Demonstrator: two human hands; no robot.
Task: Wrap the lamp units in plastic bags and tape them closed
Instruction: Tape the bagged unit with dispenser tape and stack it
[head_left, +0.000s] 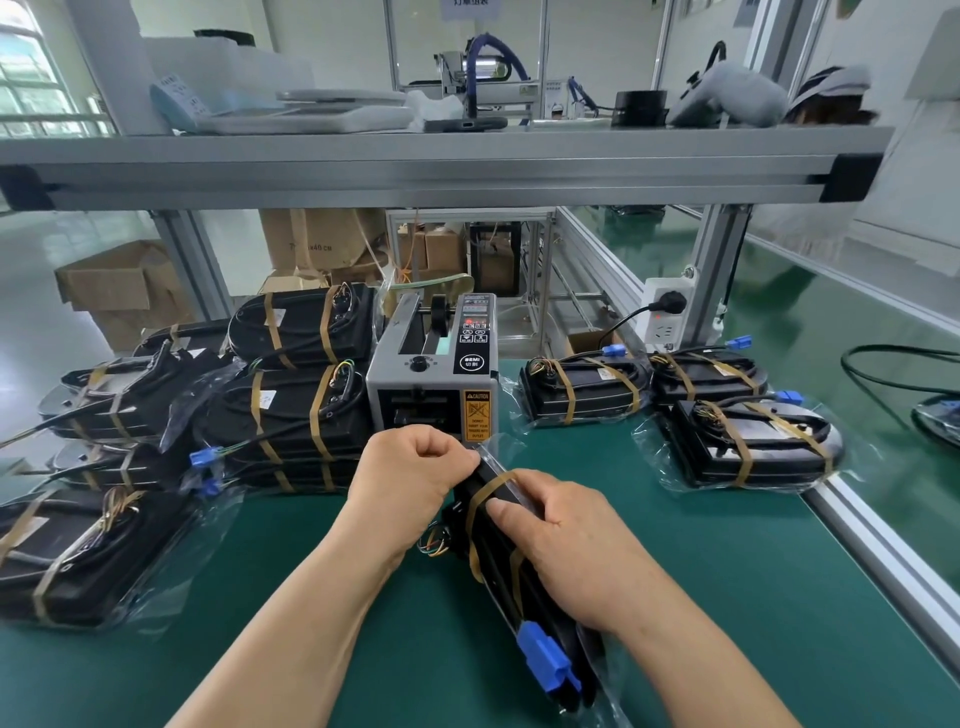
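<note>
We read "SEMI" and "CAUTION" on the dispenser (431, 384), and "40 CM" on a carton (317, 239) behind. The lamp (496, 566) is in a clear bag (608, 691), held over the mat (701, 571) just before the dispenser. Our left hand (415, 467) pinches the lamp's far end, and our right hand (566, 540) grips its side, thumb on the tape (488, 491).

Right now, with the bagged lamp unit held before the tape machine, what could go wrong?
1. The left hand works just in front of the tape dispenser outlet, beside its caution label; fingers could stray in.
2. Thin coloured wires stick out of the lamp unit gripped by the right hand; tape could catch them.
</note>
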